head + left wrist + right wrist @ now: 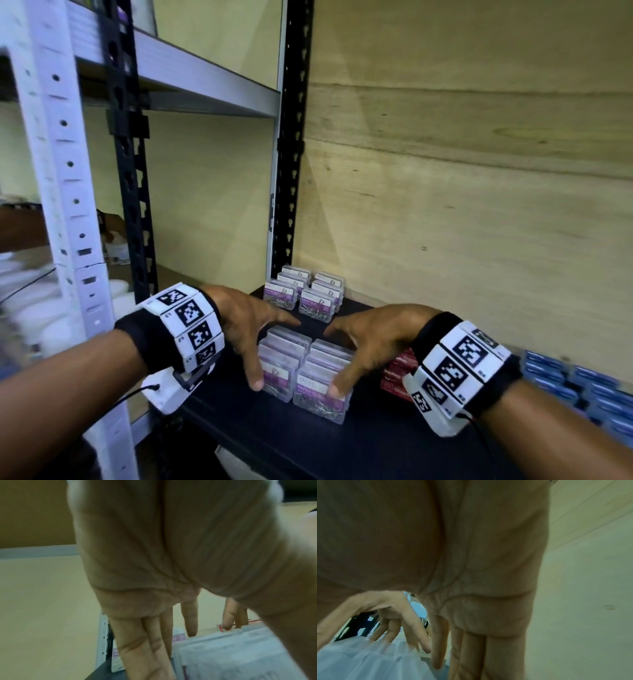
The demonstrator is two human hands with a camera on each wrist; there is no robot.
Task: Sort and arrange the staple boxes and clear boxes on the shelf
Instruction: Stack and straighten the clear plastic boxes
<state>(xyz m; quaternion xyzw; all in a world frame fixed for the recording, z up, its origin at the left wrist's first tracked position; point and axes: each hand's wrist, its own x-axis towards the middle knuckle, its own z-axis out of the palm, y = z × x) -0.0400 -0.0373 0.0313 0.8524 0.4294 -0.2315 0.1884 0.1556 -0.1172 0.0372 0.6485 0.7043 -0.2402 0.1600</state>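
Observation:
A block of several clear boxes [305, 370] of paper clips with purple labels stands near the front of the black shelf [274, 442]. My left hand [265, 347] spans its left side, thumb on the front face and straight fingers [137, 642] down the side and back. On the right side my right hand [344, 358] lies the same way, its fingers [471, 655] straight. The box tops [231, 653] show under my left palm, and under my right as a blurred block [368, 660]. A second group of clear boxes [305, 291] stands in the back corner. Red staple boxes [397, 373] lie behind my right hand.
Blue boxes [582, 387] are stacked at the right of the shelf. A plywood panel [479, 171] closes the back. A black upright [291, 171] stands at the back left corner, a white upright [68, 205] nearer at the left. Another shelf [205, 85] hangs above.

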